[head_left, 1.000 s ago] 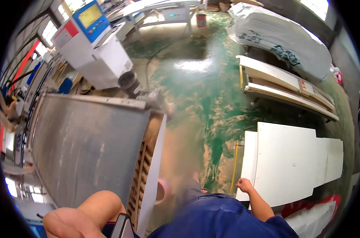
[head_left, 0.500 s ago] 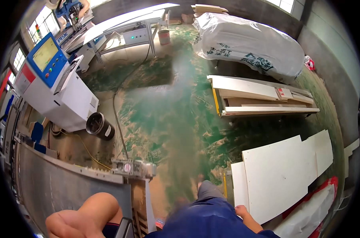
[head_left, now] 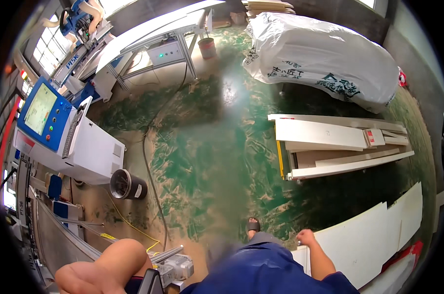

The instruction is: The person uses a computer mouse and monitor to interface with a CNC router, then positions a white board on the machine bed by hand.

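Observation:
My right hand [head_left: 306,237] hangs at my right side beside the stack of white panels [head_left: 354,240], its fingers curled in. A small greyish spot shows at the fingers, too small to name. At the lower left my left arm is bent up close to the camera. My left hand [head_left: 77,280] is cut by the rim, and its fingers cannot be made out. Beside that arm a dark strip-like edge [head_left: 152,281] shows, its kind unclear. My foot in a dark sandal [head_left: 252,225] stands on the dusty green floor [head_left: 202,161].
On the left stand a machine console [head_left: 80,142] with a screen, a dark bucket [head_left: 129,184] and a metal machine part [head_left: 175,268]. A cable [head_left: 146,147] crosses the floor. To the right are a rack of boards [head_left: 329,137] and a white-wrapped stack [head_left: 320,59]; a worktable [head_left: 153,36] stands behind.
My view has moved forward along the floor; the panels, console and metal machine part sit lower in the picture. My right hand has swung up and forward, and my sandalled foot has come into sight.

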{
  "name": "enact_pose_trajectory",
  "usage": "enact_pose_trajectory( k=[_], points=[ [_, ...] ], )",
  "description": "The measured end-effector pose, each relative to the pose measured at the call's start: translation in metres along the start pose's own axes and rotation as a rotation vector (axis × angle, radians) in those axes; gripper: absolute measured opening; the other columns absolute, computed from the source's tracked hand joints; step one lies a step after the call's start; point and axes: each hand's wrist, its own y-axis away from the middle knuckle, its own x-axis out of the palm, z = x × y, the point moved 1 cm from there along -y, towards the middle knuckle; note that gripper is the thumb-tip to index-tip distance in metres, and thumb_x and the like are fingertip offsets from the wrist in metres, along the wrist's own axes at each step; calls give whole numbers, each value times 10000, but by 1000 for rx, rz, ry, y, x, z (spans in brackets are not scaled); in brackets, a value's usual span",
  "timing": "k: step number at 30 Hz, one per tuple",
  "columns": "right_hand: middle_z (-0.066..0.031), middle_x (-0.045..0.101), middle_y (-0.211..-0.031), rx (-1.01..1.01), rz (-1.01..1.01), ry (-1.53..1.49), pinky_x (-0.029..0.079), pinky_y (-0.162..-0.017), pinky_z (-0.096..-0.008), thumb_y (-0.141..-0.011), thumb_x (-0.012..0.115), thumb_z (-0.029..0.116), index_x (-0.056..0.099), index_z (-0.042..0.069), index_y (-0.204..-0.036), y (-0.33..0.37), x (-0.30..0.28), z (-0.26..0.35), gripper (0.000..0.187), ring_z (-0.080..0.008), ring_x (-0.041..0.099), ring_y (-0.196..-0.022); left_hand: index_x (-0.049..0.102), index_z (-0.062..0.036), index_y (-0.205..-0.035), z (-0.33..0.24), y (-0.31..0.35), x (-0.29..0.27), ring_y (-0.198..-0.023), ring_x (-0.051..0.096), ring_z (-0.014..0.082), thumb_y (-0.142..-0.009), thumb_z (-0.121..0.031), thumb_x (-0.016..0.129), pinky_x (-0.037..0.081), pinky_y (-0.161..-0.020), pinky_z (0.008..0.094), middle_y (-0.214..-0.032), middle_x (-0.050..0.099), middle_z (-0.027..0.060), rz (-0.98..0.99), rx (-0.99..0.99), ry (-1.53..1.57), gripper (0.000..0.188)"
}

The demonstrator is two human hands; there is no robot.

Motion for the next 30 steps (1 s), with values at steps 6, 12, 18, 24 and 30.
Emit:
enact_pose_trajectory(
  k=[6, 12, 18, 24, 30],
  points=[
    [-165, 708, -833, -143, -166, 20, 546, -763, -414, -748, 749, 311, 710, 34, -791, -114, -102, 174, 283, -325, 693, -816, 600, -27, -946, 81, -92, 6, -684, 561, 244, -641, 29, 719, 549, -634, 365, -772, 478, 85, -189, 104, -279, 332],
    [-128, 710, -823, -375, -48, -10, 537, -725, -351, -815, 747, 232, 728, 44, -875, -216, -93, 286, 198, -241, 687, -783, 597, -48, -894, 148, -212, -16, -686, 563, 224, -700, 23, 759, 513, -628, 294, -759, 477, 48, -74, -557, -380, 263],
    [-116, 721, -804, -17, 176, 224, 543, -745, -379, -764, 765, 436, 748, 94, -803, -274, -98, 276, 345, -252, 697, -790, 568, -73, -945, 287, -270, -77, -763, 571, 145, -752, 74, 761, 491, -707, 225, -887, 555, 24, -206, 45, -178, 309],
    [-100, 702, -703, 310, -11, -151, 540, -654, -362, -776, 748, 241, 724, 10, -726, -309, -92, 220, 237, -207, 676, -662, 554, -60, -985, 358, -384, -127, -866, 566, 208, -813, 70, 665, 490, -799, 295, -942, 582, 81, 35, -241, -84, 242],
    [-107, 742, -856, 53, 174, 317, 561, -698, -394, -813, 660, 314, 759, 69, -823, -433, -119, 297, 265, -252, 712, -762, 571, -60, -998, 465, -498, -140, -782, 545, 245, -786, 66, 661, 516, -726, 347, -885, 522, 72, 57, -149, -47, 263]
  ],
)
